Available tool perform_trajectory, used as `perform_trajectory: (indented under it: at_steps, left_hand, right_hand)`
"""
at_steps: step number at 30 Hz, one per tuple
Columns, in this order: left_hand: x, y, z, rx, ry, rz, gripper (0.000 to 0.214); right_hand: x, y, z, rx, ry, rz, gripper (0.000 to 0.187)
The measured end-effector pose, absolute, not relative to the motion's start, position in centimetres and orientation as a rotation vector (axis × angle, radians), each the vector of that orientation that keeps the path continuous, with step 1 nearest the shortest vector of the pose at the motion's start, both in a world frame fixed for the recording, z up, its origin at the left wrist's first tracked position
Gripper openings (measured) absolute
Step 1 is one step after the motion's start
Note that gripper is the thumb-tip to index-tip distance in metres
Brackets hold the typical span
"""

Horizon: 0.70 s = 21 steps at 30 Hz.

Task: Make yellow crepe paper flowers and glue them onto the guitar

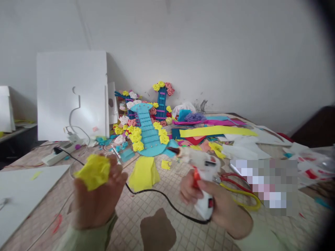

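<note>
My left hand (98,195) is closed around a crumpled yellow paper flower (93,170), held up over the table. My right hand (218,205) grips a white hot glue gun (202,170) with an orange trigger, its nozzle pointing left toward the flower. The gun's black cord (157,195) trails across the table between my hands. Behind them stands a blue paper craft model (148,129) with stairs and towers, trimmed with yellow, pink and white paper flowers. A folded yellow paper piece (143,173) lies in front of it.
Sheets of coloured paper (217,130) pile at the back right. Scissors with red and yellow handles (238,190) lie right of the glue gun. A white power strip (59,153) and a white foam board (72,96) sit at the left. A white sheet (23,188) covers the near left.
</note>
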<state>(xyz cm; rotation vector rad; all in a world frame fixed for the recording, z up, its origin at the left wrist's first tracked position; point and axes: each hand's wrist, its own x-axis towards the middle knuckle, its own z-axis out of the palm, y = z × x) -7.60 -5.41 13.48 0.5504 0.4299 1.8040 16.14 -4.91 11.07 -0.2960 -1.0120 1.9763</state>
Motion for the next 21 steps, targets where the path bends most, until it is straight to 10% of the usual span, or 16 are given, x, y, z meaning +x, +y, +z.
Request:
perform_trajectory:
  at_steps: [8, 21]
  left_hand:
    - [-0.8, 0.6, 11.1, 0.514, 0.283, 1.390, 0.037]
    - [-2.1, 2.3, 5.6, 0.505, 0.527, 1.421, 0.024]
  right_hand:
    - [19.5, -4.0, 12.1, -0.427, -1.202, 1.502, 0.019]
    - [18.6, 1.9, 5.0, -0.701, -1.210, 1.632, 0.018]
